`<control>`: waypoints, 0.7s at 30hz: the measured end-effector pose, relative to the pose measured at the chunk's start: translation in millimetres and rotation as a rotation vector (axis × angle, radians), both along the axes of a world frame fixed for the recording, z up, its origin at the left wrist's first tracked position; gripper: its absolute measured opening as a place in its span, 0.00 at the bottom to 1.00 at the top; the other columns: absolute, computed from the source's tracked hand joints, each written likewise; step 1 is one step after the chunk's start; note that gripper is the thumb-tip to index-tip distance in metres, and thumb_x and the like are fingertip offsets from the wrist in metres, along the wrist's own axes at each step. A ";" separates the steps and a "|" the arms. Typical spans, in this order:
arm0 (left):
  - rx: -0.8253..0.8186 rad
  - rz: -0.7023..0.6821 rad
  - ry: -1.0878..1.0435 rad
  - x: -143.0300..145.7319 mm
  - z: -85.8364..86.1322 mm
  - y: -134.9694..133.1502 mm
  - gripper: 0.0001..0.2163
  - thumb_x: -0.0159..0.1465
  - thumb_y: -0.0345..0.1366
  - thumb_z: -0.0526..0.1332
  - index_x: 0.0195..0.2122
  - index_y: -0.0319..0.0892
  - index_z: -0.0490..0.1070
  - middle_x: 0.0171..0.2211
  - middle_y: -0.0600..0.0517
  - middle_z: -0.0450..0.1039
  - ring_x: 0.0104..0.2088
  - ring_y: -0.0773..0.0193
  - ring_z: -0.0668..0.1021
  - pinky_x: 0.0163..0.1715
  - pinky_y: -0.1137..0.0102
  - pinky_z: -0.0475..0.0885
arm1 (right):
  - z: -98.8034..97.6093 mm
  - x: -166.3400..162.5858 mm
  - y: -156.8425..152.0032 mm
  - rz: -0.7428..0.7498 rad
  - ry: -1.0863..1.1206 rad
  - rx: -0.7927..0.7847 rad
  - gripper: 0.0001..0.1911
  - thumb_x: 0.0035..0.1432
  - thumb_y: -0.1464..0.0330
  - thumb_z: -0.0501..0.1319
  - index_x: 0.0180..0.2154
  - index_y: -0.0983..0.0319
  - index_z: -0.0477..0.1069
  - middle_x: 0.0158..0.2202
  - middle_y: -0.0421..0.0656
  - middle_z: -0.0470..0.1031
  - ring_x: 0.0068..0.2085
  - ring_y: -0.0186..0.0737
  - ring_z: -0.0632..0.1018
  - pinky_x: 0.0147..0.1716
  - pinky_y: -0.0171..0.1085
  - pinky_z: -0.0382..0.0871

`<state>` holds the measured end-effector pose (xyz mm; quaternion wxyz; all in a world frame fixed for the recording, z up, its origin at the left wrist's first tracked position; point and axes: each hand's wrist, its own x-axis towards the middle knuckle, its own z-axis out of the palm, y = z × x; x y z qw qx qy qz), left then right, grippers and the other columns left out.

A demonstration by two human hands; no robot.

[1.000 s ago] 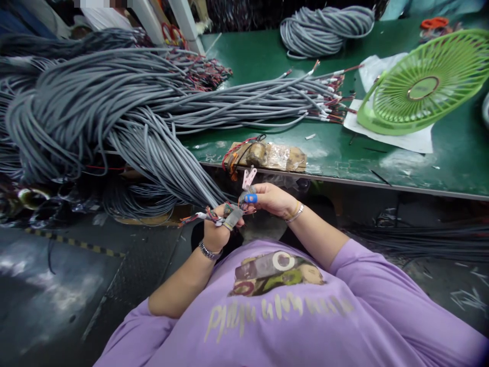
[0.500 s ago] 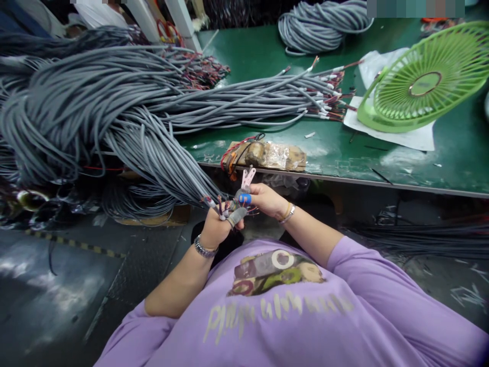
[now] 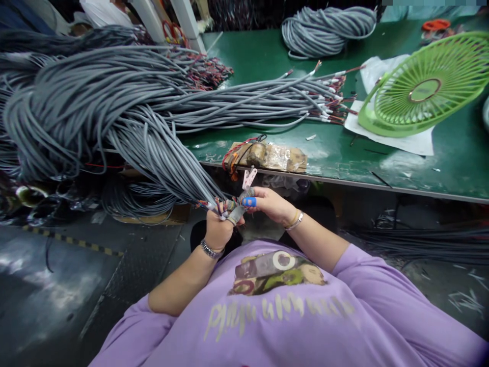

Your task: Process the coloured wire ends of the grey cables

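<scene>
A thick bundle of grey cables [image 3: 114, 112] drapes from the left off the green table [image 3: 382, 158] down to my hands. My left hand [image 3: 218, 227], with taped fingertips and a wristwatch, grips the stripped cable ends [image 3: 214, 206] with red and white wires showing. My right hand [image 3: 269, 204], with a blue fingertip cover and bracelets, pinches a small pink tool [image 3: 249, 178] against those wire ends. Both hands meet just below the table's front edge.
A green fan grille [image 3: 424, 89] lies on white paper at the right of the table. A coil of grey cable [image 3: 326, 30] sits at the back. A taped wooden block [image 3: 271, 155] with red wires rests at the front edge. More cable lies on the dark floor.
My hands stay together at the cable ends; the left hand has shifted its grip slightly and the loose wire ends now point up-left. The view has moved a little.
</scene>
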<state>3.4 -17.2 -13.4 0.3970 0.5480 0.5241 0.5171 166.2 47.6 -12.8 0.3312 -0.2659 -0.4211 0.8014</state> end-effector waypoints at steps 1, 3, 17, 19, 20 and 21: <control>0.005 0.003 0.002 0.2 0.0 -0.4 0.13 0.59 0.38 0.65 0.19 0.40 0.72 0.17 0.53 0.72 0.19 0.69 0.72 0.23 0.73 0.68 | 1.4 -2.0 -1.8 -0.027 -0.013 0.020 0.17 0.40 0.62 0.75 0.29 0.65 0.74 0.25 0.37 0.73 0.27 0.28 0.70 0.28 0.29 0.66; 0.007 0.016 0.000 0.9 -0.1 -1.4 0.13 0.59 0.38 0.65 0.19 0.40 0.72 0.17 0.53 0.72 0.19 0.69 0.72 0.23 0.73 0.68 | 2.7 -5.2 -4.6 -0.071 -0.026 0.023 0.18 0.37 0.62 0.76 0.27 0.65 0.74 0.25 0.37 0.73 0.27 0.28 0.70 0.28 0.29 0.65; 0.075 0.191 -0.174 9.8 6.7 -2.3 0.12 0.58 0.38 0.66 0.20 0.40 0.71 0.15 0.55 0.70 0.16 0.71 0.70 0.18 0.74 0.65 | -12.5 -1.4 4.4 -0.098 0.149 -0.327 0.15 0.41 0.67 0.72 0.26 0.63 0.68 0.20 0.34 0.66 0.23 0.27 0.67 0.28 0.31 0.70; 0.069 0.195 -0.150 10.3 5.8 -1.5 0.12 0.58 0.39 0.66 0.20 0.40 0.71 0.16 0.55 0.70 0.16 0.70 0.70 0.19 0.74 0.65 | -11.0 2.4 4.5 -0.049 0.170 -0.338 0.13 0.45 0.65 0.70 0.31 0.63 0.70 0.24 0.36 0.70 0.26 0.29 0.70 0.30 0.32 0.72; 0.068 0.191 -0.134 10.6 4.9 -1.3 0.12 0.58 0.39 0.66 0.20 0.40 0.71 0.16 0.55 0.70 0.17 0.70 0.70 0.19 0.74 0.65 | -9.7 4.0 4.0 -0.009 0.166 -0.339 0.14 0.47 0.63 0.70 0.33 0.64 0.71 0.27 0.38 0.73 0.27 0.30 0.72 0.31 0.34 0.73; 0.068 0.185 -0.119 10.9 4.0 -1.3 0.13 0.58 0.39 0.65 0.19 0.40 0.71 0.16 0.54 0.70 0.17 0.70 0.70 0.19 0.74 0.66 | -8.4 5.1 3.3 0.033 0.155 -0.334 0.14 0.48 0.62 0.69 0.34 0.64 0.72 0.29 0.40 0.74 0.28 0.31 0.73 0.32 0.35 0.74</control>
